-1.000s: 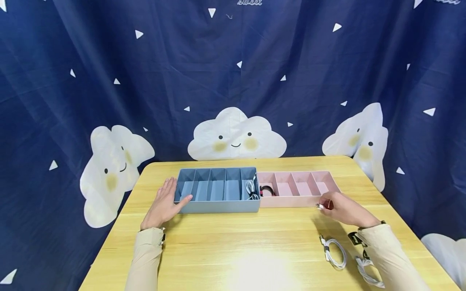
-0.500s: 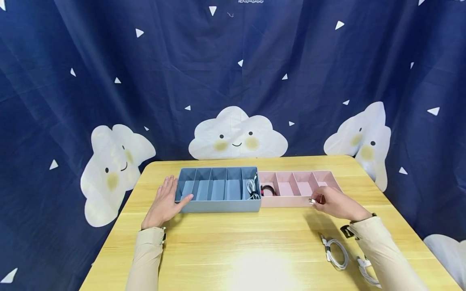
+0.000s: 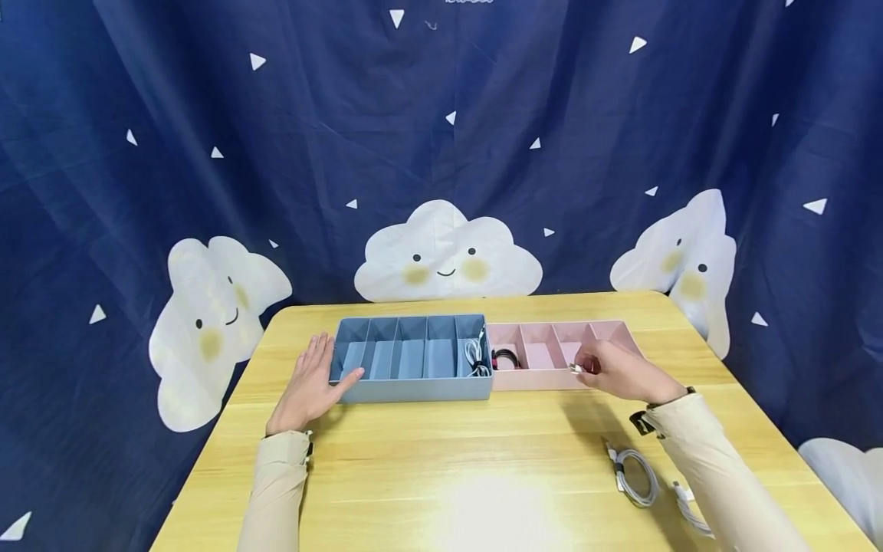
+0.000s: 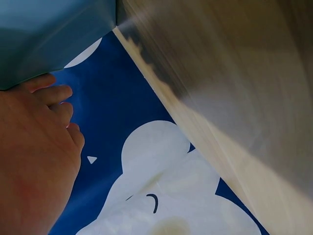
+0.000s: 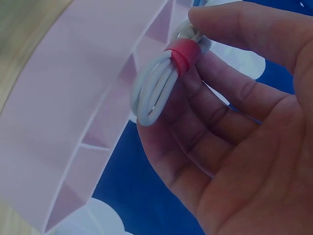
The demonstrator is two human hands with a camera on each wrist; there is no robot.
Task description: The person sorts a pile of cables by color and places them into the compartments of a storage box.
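A coiled white cable (image 5: pixel 155 88) bound with a red strap is pinched between the thumb and fingers of my right hand (image 3: pixel 624 372). That hand is over the front wall of the pink divided box (image 3: pixel 531 380). At the left end of the blue divided box (image 3: pixel 414 391), my left hand (image 3: pixel 306 391) rests with fingers extended along its side and the thumb over the front edge. A white cable (image 3: pixel 474 356) lies in the blue box's rightmost compartment. The pink box's leftmost visible compartment contains a black cable (image 3: pixel 507 357).
On the table's (image 3: pixel 414 468) right side lies a coiled white cable (image 3: pixel 638 479) with a dark strap. Another white cable (image 3: pixel 690 510) is partly hidden by the right sleeve. A dark blue curtain (image 3: pixel 441 153) with clouds hangs behind the table.
My right hand has moved left along the pink box's front with the white cable in its fingers. The left hand has stayed at the blue box.
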